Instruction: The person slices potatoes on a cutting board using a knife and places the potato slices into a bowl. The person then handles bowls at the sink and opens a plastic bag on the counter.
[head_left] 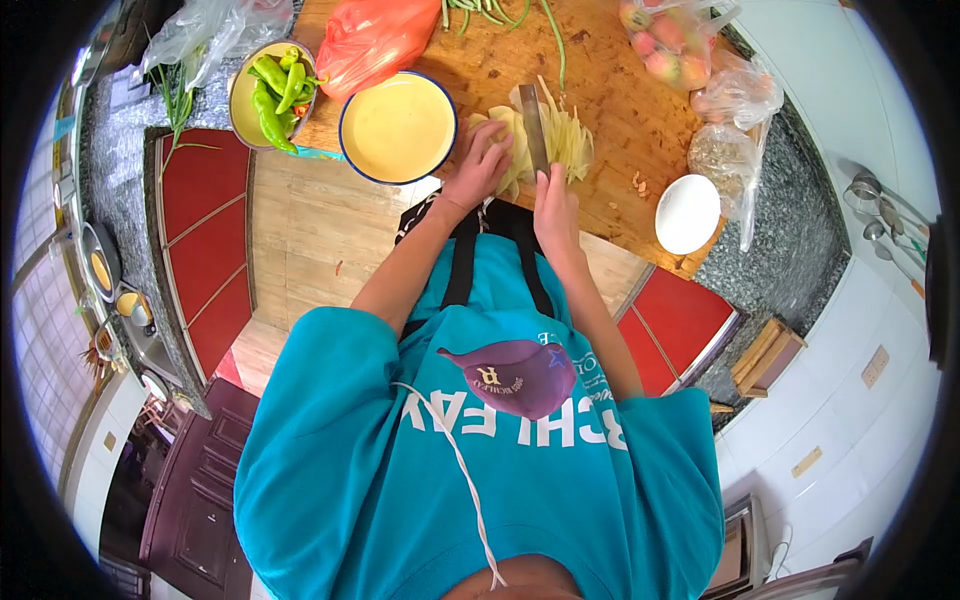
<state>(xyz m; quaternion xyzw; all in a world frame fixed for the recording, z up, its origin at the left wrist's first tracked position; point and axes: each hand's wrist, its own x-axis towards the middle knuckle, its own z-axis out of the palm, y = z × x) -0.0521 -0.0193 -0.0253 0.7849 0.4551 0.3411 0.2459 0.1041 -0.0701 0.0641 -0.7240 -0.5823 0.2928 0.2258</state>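
My right hand (556,210) is closed around the handle of a kitchen knife (534,128). Its dark, broad blade points away from me and stands among pale shreds (568,142) that look like cut potato. To the left of the blade, my left hand (480,165) presses its bent fingers onto thin potato slices (513,150). Both slices and shreds lie on a wooden board (610,120). Just left of my left hand sits a white enamel basin (398,128) with a blue rim. The fingertips of my left hand are partly hidden.
A bowl of green peppers (276,95) and a red plastic bag (372,45) stand at the left. Long green beans (556,45) lie at the far edge. Toward the right are a white bowl (688,215), bagged fruit (668,45) and other clear bags (722,155).
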